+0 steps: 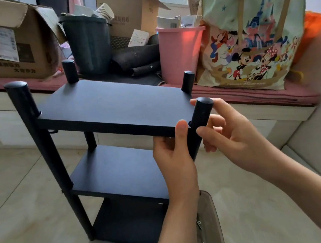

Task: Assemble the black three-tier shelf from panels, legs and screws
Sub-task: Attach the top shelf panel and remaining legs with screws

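Three black panels are already sitting on four legs, so the shelf [107,146] is standing nearly whole on the pale floor at the centre of the view, and the step in hand looks like seating or tightening the near right leg [200,117] against the top panel [115,106]. To do this well, the person is best keeping the panel corner pinned while turning or pressing the post, watching that the post is running straight down through the corner notch and not leaning outward (it is looking slightly tilted from here, though the wide lens may be bending it). Any twist should be gentle, since the tall frame is resting on narrow feet and could be rocking toward nine o'clock. The left hand [176,157] is gripping the front edge of the top panel just beside that leg, thumb lying on the upper face and the other fingers curling underneath. The right hand [229,128] is half closed around the upper part of the same leg, fingers wrapping behind the post at three o'clock of the panel, thumb reaching toward the front; whether it is squeezing firmly or only touching I cannot tell. A clear plastic bag [210,224] holding spare screws is lying on the floor at five o'clock of the shelf, partly behind the left wrist. Boxes, a dark bin [89,46] and a pink bin [178,53] are crowding the ledge at twelve o'clock.
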Tool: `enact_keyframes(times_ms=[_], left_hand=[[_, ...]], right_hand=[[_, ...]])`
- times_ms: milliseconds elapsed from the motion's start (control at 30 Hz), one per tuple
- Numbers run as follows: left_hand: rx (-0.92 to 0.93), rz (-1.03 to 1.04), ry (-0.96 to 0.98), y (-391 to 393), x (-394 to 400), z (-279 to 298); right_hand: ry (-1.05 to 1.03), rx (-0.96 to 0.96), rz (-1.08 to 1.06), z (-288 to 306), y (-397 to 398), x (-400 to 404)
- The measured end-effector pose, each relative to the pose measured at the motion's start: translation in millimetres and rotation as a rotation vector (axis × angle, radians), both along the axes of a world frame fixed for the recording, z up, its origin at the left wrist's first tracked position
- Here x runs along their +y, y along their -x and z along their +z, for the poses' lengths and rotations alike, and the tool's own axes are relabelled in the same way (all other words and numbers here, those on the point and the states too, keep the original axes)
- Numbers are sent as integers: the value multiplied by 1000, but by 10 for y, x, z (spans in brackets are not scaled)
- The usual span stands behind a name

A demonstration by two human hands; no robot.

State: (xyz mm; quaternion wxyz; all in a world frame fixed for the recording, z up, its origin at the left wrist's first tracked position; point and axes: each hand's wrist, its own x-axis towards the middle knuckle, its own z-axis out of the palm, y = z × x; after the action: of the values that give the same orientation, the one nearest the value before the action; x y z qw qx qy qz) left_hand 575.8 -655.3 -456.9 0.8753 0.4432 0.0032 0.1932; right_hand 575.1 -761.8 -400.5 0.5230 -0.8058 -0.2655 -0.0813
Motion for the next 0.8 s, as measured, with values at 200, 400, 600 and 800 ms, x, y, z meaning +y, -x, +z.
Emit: enact_keyframes(times_ms=[200, 400, 600, 800], left_hand=[[-21, 10, -28, 8, 30, 5], [-43, 32, 1, -17, 2, 10], [-56, 37, 11, -26, -4, 34], [-41, 41, 7, -26, -15, 34]], right_hand=[[65, 22, 27, 35, -5, 35], [47, 69, 37, 60, 11, 22], [26, 136, 121, 134, 53, -14], [125, 98, 130, 175, 39, -66]])
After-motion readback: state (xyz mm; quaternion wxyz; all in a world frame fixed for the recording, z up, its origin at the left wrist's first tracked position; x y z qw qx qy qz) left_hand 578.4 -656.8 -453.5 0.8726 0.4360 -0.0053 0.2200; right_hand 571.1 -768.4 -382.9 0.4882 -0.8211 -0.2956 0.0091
